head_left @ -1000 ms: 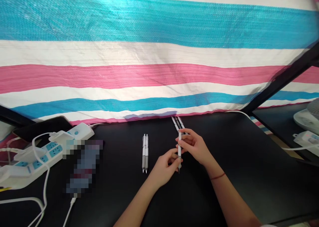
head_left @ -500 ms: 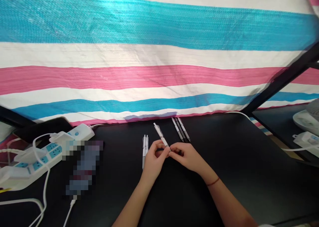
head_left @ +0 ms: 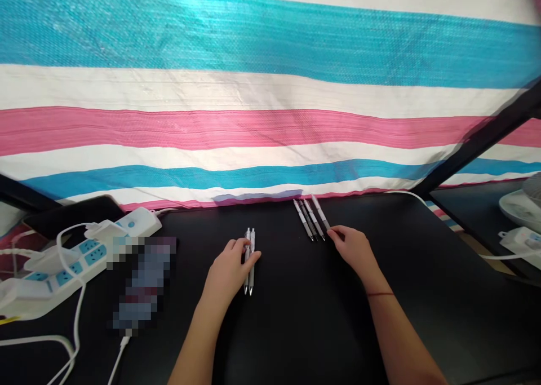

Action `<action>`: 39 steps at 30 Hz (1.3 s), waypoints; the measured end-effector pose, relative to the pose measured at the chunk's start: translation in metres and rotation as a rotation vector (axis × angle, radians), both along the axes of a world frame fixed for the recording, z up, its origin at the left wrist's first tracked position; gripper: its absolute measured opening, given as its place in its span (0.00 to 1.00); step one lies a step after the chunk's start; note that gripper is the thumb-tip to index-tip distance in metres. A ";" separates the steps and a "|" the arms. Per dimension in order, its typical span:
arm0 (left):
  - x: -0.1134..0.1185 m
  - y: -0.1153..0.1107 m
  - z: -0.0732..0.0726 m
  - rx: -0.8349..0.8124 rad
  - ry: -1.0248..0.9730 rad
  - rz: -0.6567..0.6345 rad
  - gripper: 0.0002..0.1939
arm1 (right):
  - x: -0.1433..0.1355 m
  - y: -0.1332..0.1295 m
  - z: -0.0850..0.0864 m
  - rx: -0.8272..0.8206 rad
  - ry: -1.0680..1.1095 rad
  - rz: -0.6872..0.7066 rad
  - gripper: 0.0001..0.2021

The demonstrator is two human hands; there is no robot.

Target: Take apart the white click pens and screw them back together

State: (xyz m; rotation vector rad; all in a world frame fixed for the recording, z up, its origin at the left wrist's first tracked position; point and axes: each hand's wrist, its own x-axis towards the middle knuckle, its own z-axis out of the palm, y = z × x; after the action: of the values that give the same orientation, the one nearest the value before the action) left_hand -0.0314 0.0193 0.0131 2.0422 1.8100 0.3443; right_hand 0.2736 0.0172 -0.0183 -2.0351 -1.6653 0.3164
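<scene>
Beside a group of pens on the black table (head_left: 287,317), my right hand (head_left: 353,249) pinches the lower end of a white and grey pen (head_left: 320,210). Three similar pens (head_left: 308,220) lie slanted to its left, close together. My left hand (head_left: 228,269) reaches over two more pens, its thumb and forefinger apart around them. The right one of this pair (head_left: 252,275) passes under the thumb. Its neighbour (head_left: 246,283) is partly hidden by the fingers. Both pens lie side by side, tips toward me.
A white power strip (head_left: 146,221) with plugs and cables stands at the left. A blurred-out phone-like object (head_left: 146,283) with a white cable (head_left: 122,345) lies near it. Striped sheeting (head_left: 270,131) hangs behind the table. A dark frame bar (head_left: 477,140) slants at the right.
My hands have moved apart. The right one carried the pen from the middle to the group on the right. The left one let go of that pen and moved left onto the pair.
</scene>
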 end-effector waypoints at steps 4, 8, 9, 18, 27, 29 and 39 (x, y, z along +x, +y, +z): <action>0.005 0.000 -0.005 0.010 0.037 -0.009 0.13 | -0.003 0.000 -0.001 -0.031 -0.021 0.012 0.13; 0.015 -0.002 -0.008 0.089 0.079 -0.010 0.13 | -0.006 0.000 -0.001 -0.026 -0.017 0.035 0.14; 0.017 -0.002 -0.009 0.114 0.083 -0.012 0.13 | -0.007 0.000 -0.001 -0.023 -0.013 0.033 0.14; 0.023 -0.005 -0.016 0.296 0.103 -0.051 0.09 | -0.020 -0.003 0.008 0.174 0.079 -0.001 0.15; 0.041 -0.014 0.001 0.388 -0.106 -0.302 0.09 | -0.072 -0.018 0.023 -0.017 0.715 0.354 0.14; 0.039 -0.012 -0.001 0.358 -0.132 -0.302 0.10 | -0.073 -0.018 0.024 -0.037 0.863 0.328 0.14; 0.032 -0.007 -0.004 0.276 -0.266 -0.314 0.13 | -0.061 -0.015 0.026 -0.078 0.864 0.242 0.15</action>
State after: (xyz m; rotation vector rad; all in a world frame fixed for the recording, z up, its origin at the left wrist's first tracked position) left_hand 0.0007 0.0128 0.0092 2.2917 1.3198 0.7659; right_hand 0.2127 0.0018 0.0072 -1.3966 -1.3198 1.1633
